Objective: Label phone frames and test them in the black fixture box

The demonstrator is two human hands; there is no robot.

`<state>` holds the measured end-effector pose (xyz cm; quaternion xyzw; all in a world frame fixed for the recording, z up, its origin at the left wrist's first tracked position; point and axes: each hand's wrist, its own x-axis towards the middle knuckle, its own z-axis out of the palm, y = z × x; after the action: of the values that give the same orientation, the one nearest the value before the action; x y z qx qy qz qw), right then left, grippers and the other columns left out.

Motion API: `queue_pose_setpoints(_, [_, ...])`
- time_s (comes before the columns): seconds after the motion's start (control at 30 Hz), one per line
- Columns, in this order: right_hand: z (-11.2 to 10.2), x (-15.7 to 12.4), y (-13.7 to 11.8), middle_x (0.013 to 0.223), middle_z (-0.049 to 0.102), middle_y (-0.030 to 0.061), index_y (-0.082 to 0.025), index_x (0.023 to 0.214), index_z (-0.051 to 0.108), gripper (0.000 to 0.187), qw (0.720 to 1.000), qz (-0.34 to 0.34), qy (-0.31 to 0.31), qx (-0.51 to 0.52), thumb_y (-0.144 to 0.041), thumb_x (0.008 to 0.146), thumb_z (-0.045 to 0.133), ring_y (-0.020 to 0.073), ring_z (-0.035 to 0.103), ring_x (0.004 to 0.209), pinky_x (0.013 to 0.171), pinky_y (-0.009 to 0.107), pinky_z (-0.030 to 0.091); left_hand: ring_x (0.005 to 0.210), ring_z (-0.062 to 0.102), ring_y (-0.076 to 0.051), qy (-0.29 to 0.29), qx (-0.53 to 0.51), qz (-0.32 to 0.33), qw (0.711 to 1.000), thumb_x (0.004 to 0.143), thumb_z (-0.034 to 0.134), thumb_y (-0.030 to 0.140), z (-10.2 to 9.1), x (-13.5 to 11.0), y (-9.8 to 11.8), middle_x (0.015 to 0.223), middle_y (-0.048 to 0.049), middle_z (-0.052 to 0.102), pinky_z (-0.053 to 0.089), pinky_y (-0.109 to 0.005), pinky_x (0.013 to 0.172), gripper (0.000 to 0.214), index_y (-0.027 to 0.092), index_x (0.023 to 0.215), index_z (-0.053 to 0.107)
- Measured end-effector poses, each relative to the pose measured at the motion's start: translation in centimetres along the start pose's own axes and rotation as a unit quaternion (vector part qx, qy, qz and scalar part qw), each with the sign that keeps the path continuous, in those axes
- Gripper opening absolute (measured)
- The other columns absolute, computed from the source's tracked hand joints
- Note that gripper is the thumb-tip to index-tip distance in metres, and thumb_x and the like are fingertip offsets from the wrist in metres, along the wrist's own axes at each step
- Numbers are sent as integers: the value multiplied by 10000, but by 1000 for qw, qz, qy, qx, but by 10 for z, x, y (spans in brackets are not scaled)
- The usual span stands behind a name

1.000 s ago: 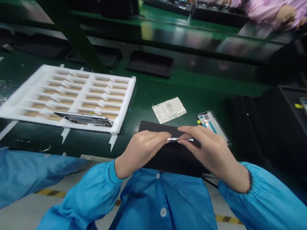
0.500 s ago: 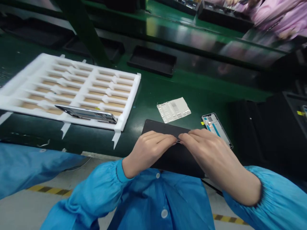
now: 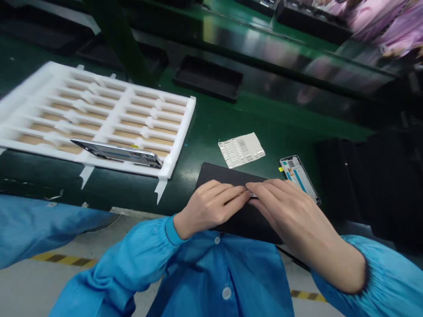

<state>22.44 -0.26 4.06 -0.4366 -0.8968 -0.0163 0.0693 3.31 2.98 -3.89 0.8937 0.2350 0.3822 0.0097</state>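
Note:
Over a black flat panel (image 3: 228, 174), both hands meet at the fingertips. My left hand (image 3: 216, 204) is closed, its thumb and index finger pressed against the end of a small dark piece with a silvery edge (image 3: 253, 195). From the other side, the curled fingers of my right hand (image 3: 287, 207) grip the same piece and hide most of it. A white sheet with rows of small silvery strips (image 3: 242, 150) lies just beyond the panel. To the right of it is a phone frame (image 3: 302, 178) with blue strips and a yellow tab.
On the left lies a white slotted foam tray (image 3: 183, 132), with another phone frame (image 3: 115, 152) leaning in its front slot. A black tray (image 3: 208, 79) sits farther back on the green table (image 3: 205, 119). Dark stacked trays (image 3: 357, 176) stand at right; pink sleeves (image 3: 380, 22) show across.
My left fingertips have shifted slightly right and now touch the right hand's fingertips. A little more of the silvery edge shows. The camera view has shifted slightly.

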Motion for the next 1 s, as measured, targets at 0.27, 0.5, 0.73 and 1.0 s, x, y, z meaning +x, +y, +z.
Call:
queue_pose_setpoints(0.27, [38, -45, -5, 1338, 613, 94, -181, 1334, 540, 426, 995, 31, 90, 8, -110, 919, 603, 271, 622, 1137, 894, 433, 503, 910, 722, -152, 16, -7, 11, 1000, 954, 539, 117, 4, -5, -1, 1052, -58, 756, 529, -264, 695, 180, 128, 1099, 646])
queue_pose_setpoints(0.5, [48, -39, 0, 1299, 643, 78, -239, 1338, 535, 440, 988, 36, 148, 21, -154, 914, 617, 264, 621, 1162, 971, 458, 474, 918, 729, -165, 16, -46, -1, 999, 964, 507, 106, 2, -7, 0, 1032, -82, 759, 541, -270, 734, 194, 121, 1121, 618])
queue_pose_setpoints(0.73, [39, -38, 21, 1027, 695, 67, -239, 1185, 616, 234, 964, 109, 15, 241, -279, 967, 537, 203, 669, 882, 732, 320, 556, 877, 726, -132, 29, -58, -40, 997, 961, 543, 113, -11, -13, -2, 1017, -42, 766, 538, -252, 728, 175, 139, 1119, 613])
queue_pose_setpoints(1.0, [48, 59, 25, 788, 681, 28, -220, 857, 654, 167, 947, 133, 127, 262, -381, 892, 625, 195, 633, 680, 601, 295, 477, 1272, 557, -224, 154, 51, -136, 977, 869, 654, 105, -84, -32, 12, 1306, -79, 609, 529, -368, 1032, 409, 212, 1258, 585])
